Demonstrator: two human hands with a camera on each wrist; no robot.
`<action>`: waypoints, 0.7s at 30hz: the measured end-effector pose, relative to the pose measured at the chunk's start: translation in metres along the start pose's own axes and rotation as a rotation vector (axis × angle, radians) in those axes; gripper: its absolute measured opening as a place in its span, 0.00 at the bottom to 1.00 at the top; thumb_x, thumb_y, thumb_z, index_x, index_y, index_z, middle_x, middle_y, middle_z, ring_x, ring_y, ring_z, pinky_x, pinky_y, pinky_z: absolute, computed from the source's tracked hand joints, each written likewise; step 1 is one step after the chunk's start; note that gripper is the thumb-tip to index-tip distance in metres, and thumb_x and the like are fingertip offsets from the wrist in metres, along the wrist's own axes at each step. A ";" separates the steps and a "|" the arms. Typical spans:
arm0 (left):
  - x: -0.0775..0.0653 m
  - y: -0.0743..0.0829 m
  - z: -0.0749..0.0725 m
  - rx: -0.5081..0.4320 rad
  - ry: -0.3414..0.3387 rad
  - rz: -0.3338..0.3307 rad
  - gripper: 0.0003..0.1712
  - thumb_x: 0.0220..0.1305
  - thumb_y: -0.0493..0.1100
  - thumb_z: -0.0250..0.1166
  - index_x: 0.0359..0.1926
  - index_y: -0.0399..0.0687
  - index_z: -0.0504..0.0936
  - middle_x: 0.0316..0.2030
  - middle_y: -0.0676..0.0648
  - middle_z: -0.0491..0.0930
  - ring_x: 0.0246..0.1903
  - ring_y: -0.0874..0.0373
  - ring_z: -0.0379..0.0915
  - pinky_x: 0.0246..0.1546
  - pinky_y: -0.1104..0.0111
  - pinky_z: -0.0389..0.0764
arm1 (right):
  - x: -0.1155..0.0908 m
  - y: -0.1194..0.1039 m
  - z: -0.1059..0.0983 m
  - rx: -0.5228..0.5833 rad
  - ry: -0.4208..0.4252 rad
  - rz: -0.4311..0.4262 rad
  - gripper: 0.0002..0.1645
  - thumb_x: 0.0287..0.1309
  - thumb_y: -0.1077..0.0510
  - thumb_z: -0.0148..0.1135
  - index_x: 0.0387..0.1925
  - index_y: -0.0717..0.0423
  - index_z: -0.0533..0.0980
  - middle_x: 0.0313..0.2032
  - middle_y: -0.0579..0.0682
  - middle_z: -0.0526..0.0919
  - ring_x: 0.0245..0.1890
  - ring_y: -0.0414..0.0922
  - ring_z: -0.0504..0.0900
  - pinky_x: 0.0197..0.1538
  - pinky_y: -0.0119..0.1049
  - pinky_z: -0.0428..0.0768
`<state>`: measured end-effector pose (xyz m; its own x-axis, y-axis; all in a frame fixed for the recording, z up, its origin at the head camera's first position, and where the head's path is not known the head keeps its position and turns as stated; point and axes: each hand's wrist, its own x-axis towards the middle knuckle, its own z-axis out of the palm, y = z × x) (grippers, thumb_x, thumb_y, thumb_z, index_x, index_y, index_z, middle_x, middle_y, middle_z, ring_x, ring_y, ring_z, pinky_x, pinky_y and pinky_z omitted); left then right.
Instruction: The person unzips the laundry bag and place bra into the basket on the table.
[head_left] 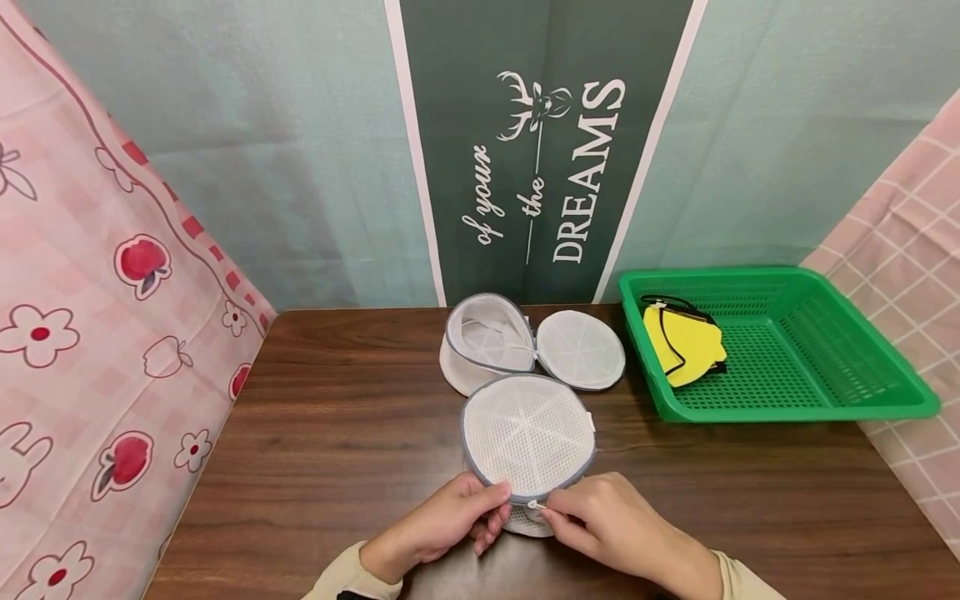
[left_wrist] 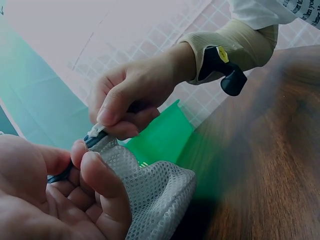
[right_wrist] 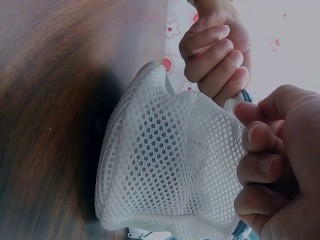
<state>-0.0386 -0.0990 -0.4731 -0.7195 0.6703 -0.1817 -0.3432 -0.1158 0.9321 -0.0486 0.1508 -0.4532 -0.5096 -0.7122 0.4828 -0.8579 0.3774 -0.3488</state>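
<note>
A round white mesh laundry bag (head_left: 528, 433) with a grey-blue rim stands near the front of the table, its top disc lying over the body. My left hand (head_left: 457, 512) pinches the rim at the front left, thumb on top. Just right of it, my right hand (head_left: 611, 525) pinches the white zipper pull (head_left: 535, 504) between thumb and index finger. The right wrist view shows the mesh side (right_wrist: 160, 135) sagging between both hands. Behind it sits a second mesh laundry bag (head_left: 487, 367), unzipped, with its round lid (head_left: 581, 350) folded out to the right.
A green plastic basket (head_left: 795, 412) stands at the back right, holding a yellow item (head_left: 690, 346) with black cord. A printed cloth backdrop (head_left: 337, 167) rises behind the wooden table (head_left: 315, 433), with pink patterned cloths at both sides.
</note>
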 end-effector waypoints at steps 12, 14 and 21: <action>0.000 -0.001 -0.001 0.025 0.001 -0.004 0.27 0.79 0.41 0.50 0.35 0.12 0.62 0.20 0.57 0.70 0.19 0.69 0.65 0.18 0.78 0.69 | -0.006 0.005 -0.010 -0.039 0.026 0.020 0.26 0.54 0.61 0.70 0.17 0.39 0.62 0.18 0.29 0.58 0.21 0.23 0.53 0.24 0.14 0.55; 0.000 0.000 -0.001 0.027 -0.001 -0.007 0.27 0.79 0.41 0.50 0.35 0.12 0.62 0.20 0.57 0.70 0.19 0.69 0.65 0.19 0.78 0.69 | -0.007 0.006 -0.013 -0.047 0.034 0.018 0.26 0.52 0.61 0.70 0.17 0.39 0.62 0.18 0.30 0.59 0.21 0.23 0.54 0.24 0.14 0.55; -0.001 0.001 -0.001 0.034 0.002 -0.017 0.28 0.79 0.41 0.50 0.33 0.12 0.62 0.19 0.56 0.69 0.18 0.69 0.64 0.18 0.78 0.69 | -0.011 0.013 -0.022 -0.007 0.006 0.030 0.24 0.50 0.63 0.69 0.17 0.39 0.64 0.18 0.31 0.61 0.22 0.22 0.55 0.25 0.14 0.57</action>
<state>-0.0387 -0.1005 -0.4727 -0.7147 0.6707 -0.1985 -0.3347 -0.0788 0.9390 -0.0555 0.1768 -0.4454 -0.5359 -0.6966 0.4771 -0.8424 0.4031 -0.3577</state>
